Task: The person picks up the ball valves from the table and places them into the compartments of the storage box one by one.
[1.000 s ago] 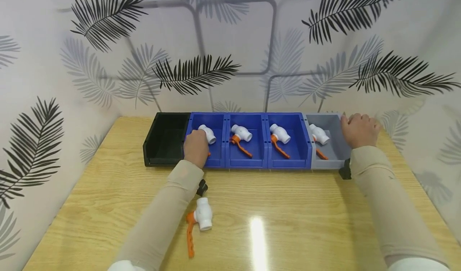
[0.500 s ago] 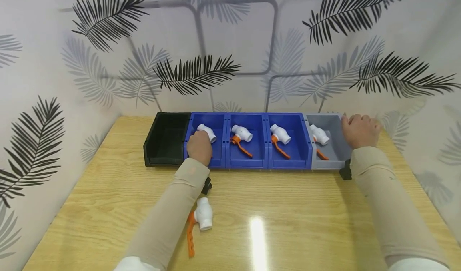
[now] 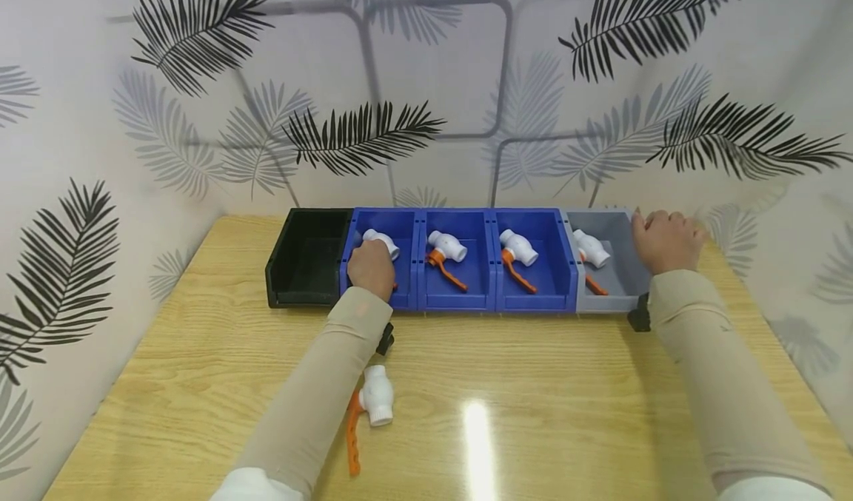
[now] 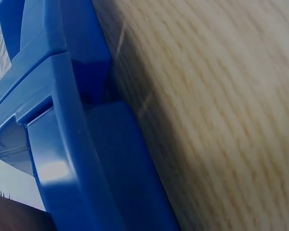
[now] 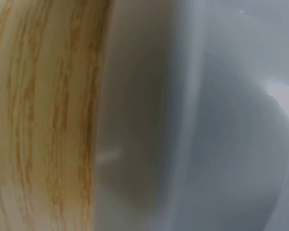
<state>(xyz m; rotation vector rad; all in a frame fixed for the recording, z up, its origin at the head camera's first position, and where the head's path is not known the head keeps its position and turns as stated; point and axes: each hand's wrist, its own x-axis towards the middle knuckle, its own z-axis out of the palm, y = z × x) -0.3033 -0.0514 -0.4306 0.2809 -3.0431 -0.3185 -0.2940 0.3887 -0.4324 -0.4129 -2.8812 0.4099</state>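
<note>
In the head view, my left hand (image 3: 372, 270) reaches into the left blue bin (image 3: 406, 223) with fingers curled down on a ball valve there. The valve's white body (image 3: 383, 242) shows past the knuckles; most of its orange handle is hidden. My right hand (image 3: 669, 242) grips the right side wall of the grey bin (image 3: 616, 286), its thumb on the inner side. That bin holds a white valve with an orange handle (image 3: 591, 249). Another ball valve (image 3: 378, 396) lies on the table near my left forearm. Both wrist views show mostly bin walls and wood.
A black bin (image 3: 309, 257) stands at the row's left end. The middle blue bin (image 3: 456, 301) and right blue bin (image 3: 538, 301) each hold a ball valve. The row stands on a wooden table (image 3: 533, 412) before a leaf-patterned wall (image 3: 440, 72).
My left hand has shifted slightly right inside the left blue bin, and the ball valve under it has moved a little. My right hand stays at the grey bin.
</note>
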